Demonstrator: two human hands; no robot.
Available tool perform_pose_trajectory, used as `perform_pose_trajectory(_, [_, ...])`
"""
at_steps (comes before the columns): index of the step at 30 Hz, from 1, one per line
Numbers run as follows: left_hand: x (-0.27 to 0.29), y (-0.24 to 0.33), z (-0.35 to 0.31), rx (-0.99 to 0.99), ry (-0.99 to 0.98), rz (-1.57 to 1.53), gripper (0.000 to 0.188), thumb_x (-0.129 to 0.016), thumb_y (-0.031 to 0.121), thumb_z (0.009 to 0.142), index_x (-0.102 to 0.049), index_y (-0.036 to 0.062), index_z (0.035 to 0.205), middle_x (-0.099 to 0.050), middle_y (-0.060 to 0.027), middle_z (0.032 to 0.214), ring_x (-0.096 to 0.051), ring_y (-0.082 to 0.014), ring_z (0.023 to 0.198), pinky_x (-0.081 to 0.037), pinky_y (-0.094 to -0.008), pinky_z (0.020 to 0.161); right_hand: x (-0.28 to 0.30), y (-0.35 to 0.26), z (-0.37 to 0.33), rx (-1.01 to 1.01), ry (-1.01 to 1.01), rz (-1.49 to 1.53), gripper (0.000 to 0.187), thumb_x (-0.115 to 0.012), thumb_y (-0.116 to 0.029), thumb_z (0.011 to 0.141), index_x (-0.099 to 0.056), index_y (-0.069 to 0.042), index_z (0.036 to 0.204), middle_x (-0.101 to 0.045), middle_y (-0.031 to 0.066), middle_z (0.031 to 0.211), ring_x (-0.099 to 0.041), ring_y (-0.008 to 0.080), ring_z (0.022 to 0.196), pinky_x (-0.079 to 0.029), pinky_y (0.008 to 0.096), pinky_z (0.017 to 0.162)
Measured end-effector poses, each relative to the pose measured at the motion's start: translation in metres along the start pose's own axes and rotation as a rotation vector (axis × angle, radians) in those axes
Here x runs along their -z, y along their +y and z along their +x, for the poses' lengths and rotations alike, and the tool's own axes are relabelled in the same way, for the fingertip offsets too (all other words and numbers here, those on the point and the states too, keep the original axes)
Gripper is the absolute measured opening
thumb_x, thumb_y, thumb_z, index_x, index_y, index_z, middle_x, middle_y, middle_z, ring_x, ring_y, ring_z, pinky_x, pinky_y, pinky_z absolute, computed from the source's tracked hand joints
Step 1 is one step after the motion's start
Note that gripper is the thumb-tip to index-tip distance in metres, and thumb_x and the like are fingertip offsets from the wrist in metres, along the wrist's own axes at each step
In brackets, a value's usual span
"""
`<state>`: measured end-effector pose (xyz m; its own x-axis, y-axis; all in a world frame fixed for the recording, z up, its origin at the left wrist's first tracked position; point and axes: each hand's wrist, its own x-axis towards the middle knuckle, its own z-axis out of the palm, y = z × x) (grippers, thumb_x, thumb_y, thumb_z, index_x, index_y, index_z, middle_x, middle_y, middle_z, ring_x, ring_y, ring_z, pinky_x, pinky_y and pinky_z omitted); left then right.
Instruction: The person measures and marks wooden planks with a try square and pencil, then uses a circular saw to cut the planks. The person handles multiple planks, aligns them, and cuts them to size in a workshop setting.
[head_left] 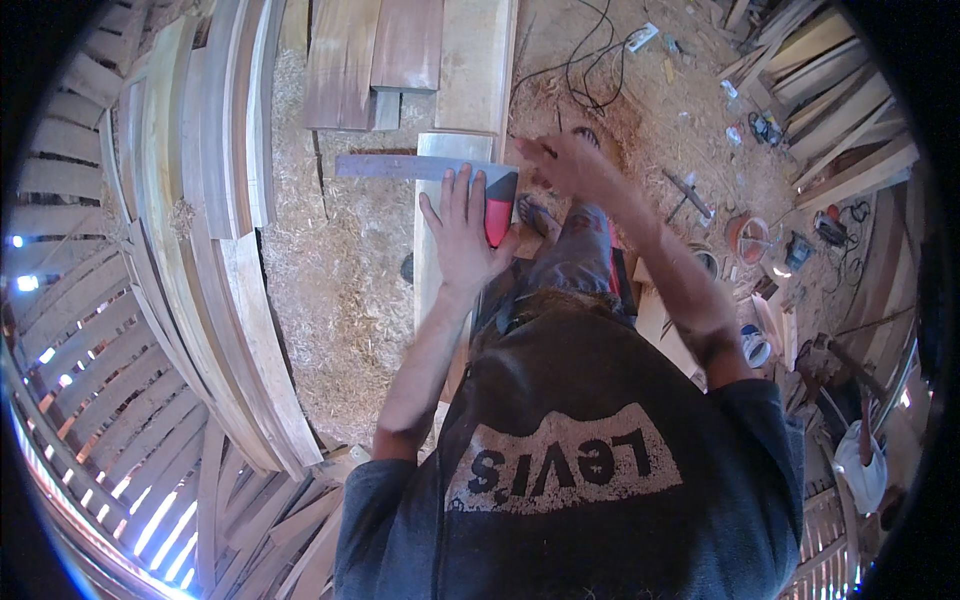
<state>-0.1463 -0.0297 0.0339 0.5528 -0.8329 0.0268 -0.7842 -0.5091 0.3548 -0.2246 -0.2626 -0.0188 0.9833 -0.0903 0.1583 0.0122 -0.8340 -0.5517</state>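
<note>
A carpenter's square (pixel 380 166) with a long flat grey blade and a red-and-black handle lies across a pale wooden board (pixel 428 270). Its handle sits along the board's right edge. My left hand (pixel 463 225) lies flat with fingers stretched, the fingertips on the blade and the thumb near the red handle. Right of the board's far end, my right hand (pixel 568 168) is raised off the wood. Its fingers are dark and blurred, and whether they hold anything small cannot be made out.
Planks (pixel 343 65) lie beyond the board, and long boards (pixel 215 140) are stacked at left. Shavings (pixel 340 330) cover the floor. A black cable (pixel 590 75), a hammer-like tool (pixel 688 195), a reddish bucket (pixel 748 240) and leaning timber (pixel 840 110) are at right.
</note>
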Motion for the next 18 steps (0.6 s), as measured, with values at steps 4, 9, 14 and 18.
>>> perform_pose_trajectory(4, [-0.004,-0.01,-0.006,-0.055,-0.018,0.015,0.093,-0.073,0.041,0.083,-0.036,0.0,0.159,-0.032,-0.0194,0.168,-0.024,-0.0405,0.158,-0.003,-0.0667,0.125,-0.012,-0.087,-0.012,-0.81,0.137,1.266,0.035,-0.076,-0.019,0.088,-0.073,0.005,0.113,-0.076,0.0189,0.092,-0.072,0.019,0.087,-0.059,0.0409,0.078])
perform_pose_trajectory(9, [-0.004,-0.012,-0.037,-0.067,-0.048,-0.03,0.092,-0.071,0.037,0.086,-0.034,-0.0027,0.16,-0.031,-0.0209,0.169,-0.024,-0.0401,0.159,-0.002,-0.0653,0.125,-0.043,-0.111,-0.038,-0.746,0.096,1.195,0.035,-0.08,-0.022,0.088,-0.075,0.005,0.109,-0.076,0.0159,0.087,-0.07,0.0159,0.083,-0.056,0.0374,0.078])
perform_pose_trajectory(14, [-0.005,-0.015,-0.038,-0.09,-0.033,-0.037,0.091,-0.074,0.034,0.086,-0.034,-0.0046,0.159,-0.032,-0.0225,0.169,-0.024,-0.0398,0.159,-0.003,-0.0647,0.126,-0.05,-0.113,-0.037,-0.7,0.192,1.119,0.03,-0.077,-0.023,0.093,-0.075,0.003,0.107,-0.07,0.0027,0.08,-0.062,0.0077,0.071,-0.05,0.0282,0.063])
perform_pose_trajectory(18, [-0.006,-0.016,-0.035,-0.114,-0.031,-0.025,0.092,-0.075,0.035,0.086,-0.035,-0.0047,0.159,-0.033,-0.0245,0.168,-0.025,-0.0406,0.159,-0.004,-0.0634,0.126,-0.048,-0.109,-0.037,-0.7,0.177,1.112,0.029,-0.078,-0.025,0.092,-0.077,0.0,0.107,-0.068,0.0022,0.076,-0.061,0.0087,0.068,-0.05,0.0295,0.064])
